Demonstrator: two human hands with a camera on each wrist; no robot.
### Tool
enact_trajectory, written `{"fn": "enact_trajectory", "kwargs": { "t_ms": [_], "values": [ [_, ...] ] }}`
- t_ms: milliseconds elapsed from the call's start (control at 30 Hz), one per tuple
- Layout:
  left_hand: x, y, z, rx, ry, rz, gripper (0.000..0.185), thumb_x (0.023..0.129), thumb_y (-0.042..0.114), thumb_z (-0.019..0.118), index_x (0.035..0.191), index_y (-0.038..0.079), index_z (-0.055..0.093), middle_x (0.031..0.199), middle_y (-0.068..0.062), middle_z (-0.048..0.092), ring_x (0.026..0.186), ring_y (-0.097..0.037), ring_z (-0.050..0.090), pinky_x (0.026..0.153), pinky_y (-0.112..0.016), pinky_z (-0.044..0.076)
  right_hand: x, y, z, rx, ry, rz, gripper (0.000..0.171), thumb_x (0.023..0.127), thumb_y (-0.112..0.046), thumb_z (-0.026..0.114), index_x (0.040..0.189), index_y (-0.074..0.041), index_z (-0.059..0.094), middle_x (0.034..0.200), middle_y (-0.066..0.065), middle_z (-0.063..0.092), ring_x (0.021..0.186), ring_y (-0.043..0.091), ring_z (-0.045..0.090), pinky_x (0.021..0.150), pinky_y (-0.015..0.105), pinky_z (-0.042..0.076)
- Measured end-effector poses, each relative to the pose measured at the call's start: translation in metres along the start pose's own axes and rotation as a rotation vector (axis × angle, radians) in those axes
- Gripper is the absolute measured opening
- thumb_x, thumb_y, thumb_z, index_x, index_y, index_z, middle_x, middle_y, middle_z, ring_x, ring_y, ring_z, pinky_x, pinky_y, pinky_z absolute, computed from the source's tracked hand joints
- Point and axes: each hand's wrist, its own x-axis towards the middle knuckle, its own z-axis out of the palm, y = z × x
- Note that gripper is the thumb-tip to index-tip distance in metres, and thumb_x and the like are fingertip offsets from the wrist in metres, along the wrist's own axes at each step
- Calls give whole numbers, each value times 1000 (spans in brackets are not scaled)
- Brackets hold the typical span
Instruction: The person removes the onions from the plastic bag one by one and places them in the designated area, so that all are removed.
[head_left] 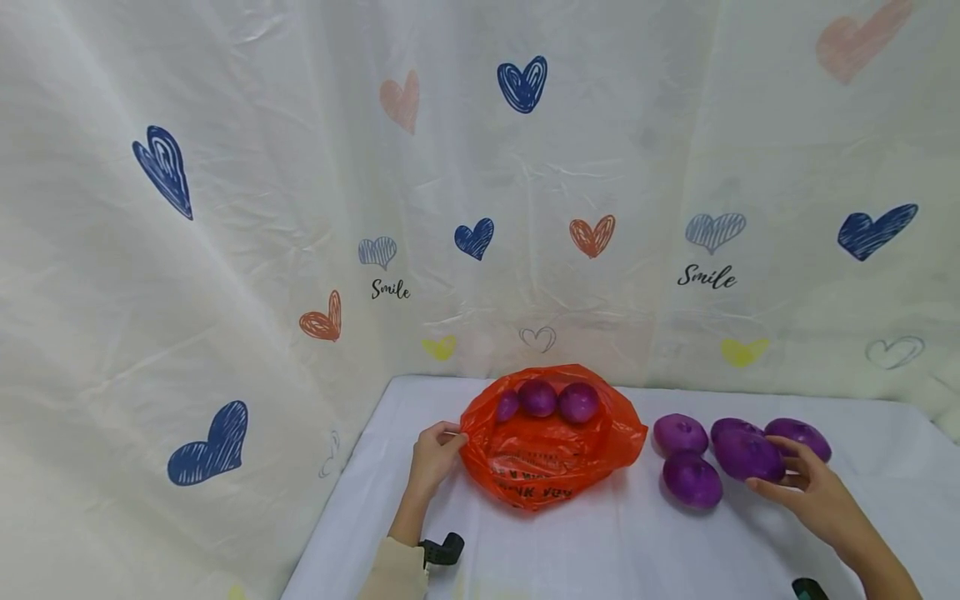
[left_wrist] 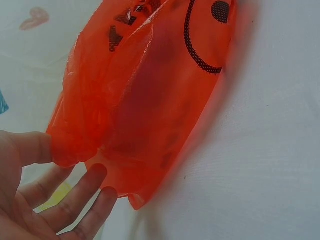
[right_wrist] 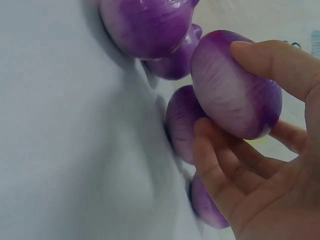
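Note:
A red plastic bag (head_left: 525,454) lies with its mouth spread wide on the table, three purple onions (head_left: 537,397) inside at its far side. At the bag's left edge, my left hand (head_left: 435,458) pinches the rim; in the left wrist view the thumb is on one side of the thin red plastic (left_wrist: 145,105) and fingertips are on the other. My right hand (head_left: 821,496) grips a purple onion (right_wrist: 235,87) between thumb and fingers, raised off the cloth. Several more onions (head_left: 692,481) sit on the table around it, right of the bag.
White cloth covers the table (head_left: 570,550). Behind it and along the left hangs a pale curtain (head_left: 637,167) printed with hearts. A dark strap device (head_left: 444,550) is worn on the left wrist, and another dark piece (head_left: 810,588) shows near the right forearm.

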Motion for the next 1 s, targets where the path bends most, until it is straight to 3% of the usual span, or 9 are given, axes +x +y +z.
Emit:
{"fn": "enact_trajectory", "kwargs": {
  "t_ms": [600,833,1000],
  "values": [
    [0,0,0,0,7,4,16,95,18,68,106,7,73,92,-10,74,79,-22,66,69,-32,56,-2,32,-2,30,-112,24,85,97,-35,70,159,-6,21,145,43,40,91,-19,49,74,21,49],
    [0,-1,0,-10,3,-1,15,94,17,68,105,7,73,89,-10,73,74,-17,62,65,-29,53,1,40,-1,16,-140,41,84,97,-37,69,159,-6,22,149,44,37,92,-22,42,83,41,53],
    [0,-1,1,-10,2,-8,15,95,17,68,105,7,73,89,-9,72,75,-18,62,66,-29,53,-2,43,1,21,-151,13,82,97,-33,70,159,-8,23,152,44,30,93,-24,41,85,46,53]
  ]
}}
